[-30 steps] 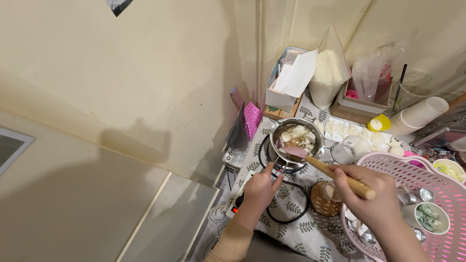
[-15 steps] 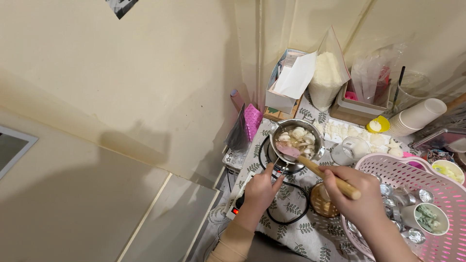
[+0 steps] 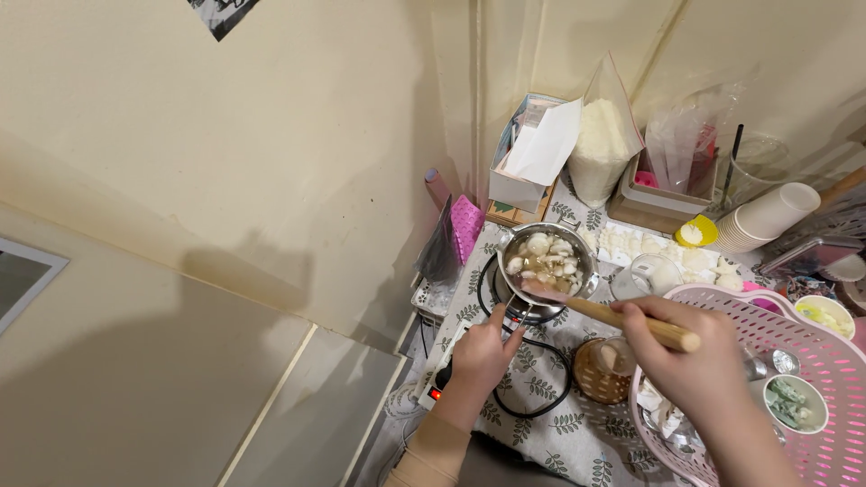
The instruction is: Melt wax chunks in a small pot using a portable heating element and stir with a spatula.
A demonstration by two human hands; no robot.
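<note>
A small steel pot (image 3: 584, 254) full of pale chunks in liquid sits on a black hot plate (image 3: 539, 311). My left hand (image 3: 482, 354) grips the pot's handle (image 3: 515, 306) at the near side. My right hand (image 3: 698, 354) holds a wooden spoon (image 3: 604, 313) by its shaft, and the spoon's tip dips into the pot at its near edge.
A pink perforated basket (image 3: 722, 303) with small bowls stands at the right. Behind the pot are a tray of white pieces (image 3: 631, 245), stacked paper cups (image 3: 762, 219), a bag of white grains (image 3: 602, 142) and a cardboard box (image 3: 528, 158). A black cable (image 3: 539, 397) loops over the leaf-print cloth (image 3: 541, 442).
My right hand and the spoon have shifted slightly left, toward the pot's near edge. My left hand keeps its hold on the handle.
</note>
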